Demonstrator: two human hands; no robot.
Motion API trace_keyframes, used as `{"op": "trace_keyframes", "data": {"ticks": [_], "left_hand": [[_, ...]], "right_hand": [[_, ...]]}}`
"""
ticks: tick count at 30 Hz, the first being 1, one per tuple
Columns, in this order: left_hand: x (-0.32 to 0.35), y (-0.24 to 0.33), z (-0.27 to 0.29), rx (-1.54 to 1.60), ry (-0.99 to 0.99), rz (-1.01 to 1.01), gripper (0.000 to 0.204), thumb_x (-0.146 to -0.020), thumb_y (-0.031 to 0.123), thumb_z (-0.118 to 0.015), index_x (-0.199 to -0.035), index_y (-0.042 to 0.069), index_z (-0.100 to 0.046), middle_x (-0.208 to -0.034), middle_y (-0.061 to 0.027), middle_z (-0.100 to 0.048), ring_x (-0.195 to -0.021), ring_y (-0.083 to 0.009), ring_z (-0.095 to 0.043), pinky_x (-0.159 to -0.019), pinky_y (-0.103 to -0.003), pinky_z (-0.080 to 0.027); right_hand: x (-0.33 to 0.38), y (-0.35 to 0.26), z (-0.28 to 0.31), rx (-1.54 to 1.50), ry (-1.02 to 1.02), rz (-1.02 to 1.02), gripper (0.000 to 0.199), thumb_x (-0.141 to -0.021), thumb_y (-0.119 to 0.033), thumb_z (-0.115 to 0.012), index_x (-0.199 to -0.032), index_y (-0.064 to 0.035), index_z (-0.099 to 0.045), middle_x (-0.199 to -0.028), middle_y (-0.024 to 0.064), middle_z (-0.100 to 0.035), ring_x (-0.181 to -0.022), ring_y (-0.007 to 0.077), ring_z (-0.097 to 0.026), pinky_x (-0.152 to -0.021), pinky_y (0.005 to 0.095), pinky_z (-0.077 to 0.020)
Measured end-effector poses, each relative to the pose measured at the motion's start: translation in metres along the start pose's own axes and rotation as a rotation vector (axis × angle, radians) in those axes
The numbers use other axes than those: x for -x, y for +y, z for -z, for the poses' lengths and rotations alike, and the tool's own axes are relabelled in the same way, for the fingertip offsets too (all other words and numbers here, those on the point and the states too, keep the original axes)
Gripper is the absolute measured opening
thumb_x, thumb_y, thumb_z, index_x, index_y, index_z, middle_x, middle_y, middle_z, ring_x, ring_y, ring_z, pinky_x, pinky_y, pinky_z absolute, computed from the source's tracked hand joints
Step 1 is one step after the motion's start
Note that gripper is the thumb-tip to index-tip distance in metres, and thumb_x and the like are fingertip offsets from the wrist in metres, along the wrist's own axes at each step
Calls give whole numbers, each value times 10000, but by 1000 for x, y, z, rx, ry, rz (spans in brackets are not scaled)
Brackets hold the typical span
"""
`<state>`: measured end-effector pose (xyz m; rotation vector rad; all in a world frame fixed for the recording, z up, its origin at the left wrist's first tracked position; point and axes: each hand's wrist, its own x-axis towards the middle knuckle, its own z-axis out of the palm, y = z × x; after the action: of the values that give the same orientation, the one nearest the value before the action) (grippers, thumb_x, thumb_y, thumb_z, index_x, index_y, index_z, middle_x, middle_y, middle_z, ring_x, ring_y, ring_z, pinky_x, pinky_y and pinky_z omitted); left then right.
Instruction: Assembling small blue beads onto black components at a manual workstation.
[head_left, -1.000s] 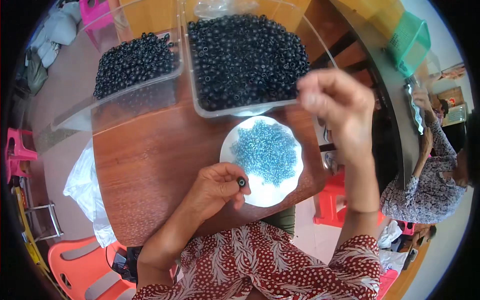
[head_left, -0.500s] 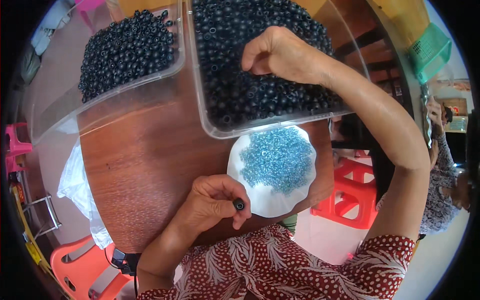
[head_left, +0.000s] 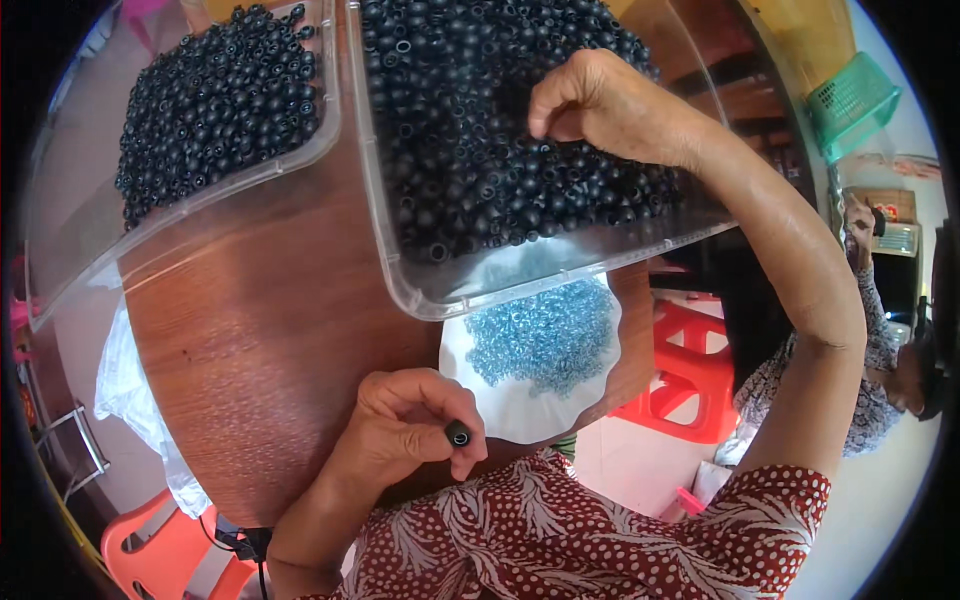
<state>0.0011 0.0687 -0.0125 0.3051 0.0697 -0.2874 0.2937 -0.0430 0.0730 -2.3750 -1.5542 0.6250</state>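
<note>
Between the thumb and fingers of my left hand [head_left: 405, 425] is a small black cylindrical piece [head_left: 457, 433], its round hollow end showing. The hand hovers over the table's near edge, beside a white scalloped plate [head_left: 520, 425] heaped with tiny pale-blue clear pieces [head_left: 545, 335]. My right hand [head_left: 610, 105] reaches over the large clear plastic bin [head_left: 375, 200], full of small round black hollow pieces [head_left: 480, 160]. Its fingers are curled together at the surface of these pieces; anything in their tips is hidden. The bin's near rim overlaps the far part of the plate.
A second clear bin [head_left: 255, 172] of black pieces stands at the far left of the brown wooden table [head_left: 250, 330]. A fingertip shows beyond it. Red stools [head_left: 690, 370], an orange chair [head_left: 150, 540] and a white plastic bag [head_left: 140, 380] surround the table. Another person [head_left: 875, 400] is at right.
The view has shifted, and the bins now sit lower and further left in it. My right hand has moved rightward over the black pieces, fingers still curled. My left hand keeps its black piece.
</note>
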Motion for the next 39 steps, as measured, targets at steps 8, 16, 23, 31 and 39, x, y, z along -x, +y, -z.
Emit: {"op": "trace_keyframes", "data": {"ticks": [8, 16, 23, 31, 39], "left_hand": [[-3, -2, -2, -69, 46, -53, 131, -767, 53, -638, -838, -26, -561, -649, -173, -568, -501, -200, -516, -401, -287, -411], [-4, -5, 2, -27, 57, -62, 147, -764, 62, -638, -845, -30, -556, -645, -165, -559, -527, -216, -510, -385, -314, -422], [-3, -5, 6, 2, 52, -51, 194, -750, 81, -667, -857, -39, -559, -698, -173, -578, -558, -216, -540, -449, -306, -452], [-3, -4, 7, 8, 34, -56, 226, -739, 81, -687, -882, -46, -565, -767, -189, -608, -598, -209, -572, -528, -290, -477], [-2, -3, 5, -21, 19, -52, 212, -755, 87, -671, -883, -45, -566, -779, -174, -611, -621, -197, -577, -538, -283, -478]], "right_hand": [[3, 5, -10, 24, 17, 72, 138, -671, 18, -637, -788, -50, -667, -739, 110, -653, -713, 230, -643, -670, 323, -501], [-8, 4, -5, 248, 81, 194, 136, -668, 6, -607, -763, -71, -666, -740, 108, -649, -732, 237, -639, -669, 361, -495], [10, 7, 0, 304, -61, 93, 153, -618, -5, -660, -758, -67, -662, -751, 82, -622, -777, 252, -603, -692, 341, -484], [9, 1, -14, 520, -16, 251, 87, -603, -41, -630, -664, -103, -625, -756, 83, -591, -877, 276, -569, -675, 365, -490], [15, -4, -4, 49, 46, 99, 73, -702, 19, -635, -762, -17, -615, -759, 55, -609, -770, 172, -586, -704, 281, -483]]}}
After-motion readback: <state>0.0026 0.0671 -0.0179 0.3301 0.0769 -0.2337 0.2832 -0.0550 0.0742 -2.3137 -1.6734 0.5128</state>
